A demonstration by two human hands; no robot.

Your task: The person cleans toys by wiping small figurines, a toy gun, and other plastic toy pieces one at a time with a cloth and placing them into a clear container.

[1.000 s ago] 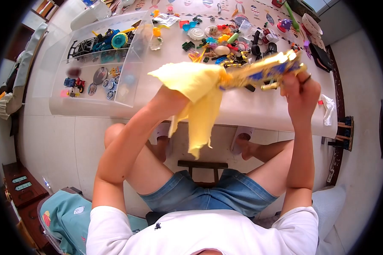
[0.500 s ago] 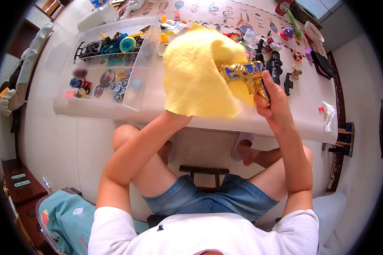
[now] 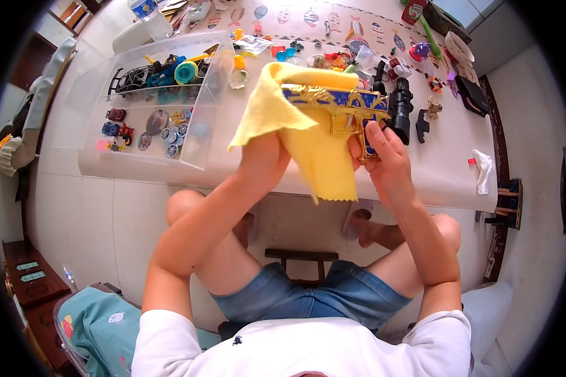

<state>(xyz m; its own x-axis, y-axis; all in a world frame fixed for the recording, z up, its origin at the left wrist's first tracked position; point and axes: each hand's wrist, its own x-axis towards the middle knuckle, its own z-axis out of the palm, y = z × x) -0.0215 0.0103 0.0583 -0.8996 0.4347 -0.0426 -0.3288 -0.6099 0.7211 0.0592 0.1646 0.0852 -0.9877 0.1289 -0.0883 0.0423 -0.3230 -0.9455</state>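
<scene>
My right hand [image 3: 388,154] grips the handle of a gold-and-blue toy pistol [image 3: 356,103], held up above the table's near edge with its muzzle end pointing left. A yellow cloth [image 3: 271,103] is wrapped about the front of the pistol, and one zigzag-edged flap hangs below it. Under the cloth, my left hand [image 3: 265,156] holds it against the front end; its fingers are covered. Just right of the pistol lies a black scope [image 3: 400,110] on the table.
A clear plastic bin [image 3: 198,141] with toy cars and a black vehicle frame stands at the left. Small coloured toys, a purple toy [image 3: 419,51] and a black wallet-like case [image 3: 473,96] lie across the table [image 3: 440,169]. A white crumpled wrapper [image 3: 483,171] is near the right edge.
The cloth has shifted from a broad spread beside the pistol to folds around its front. The pistol has come slightly lower and left, showing more of its side.
</scene>
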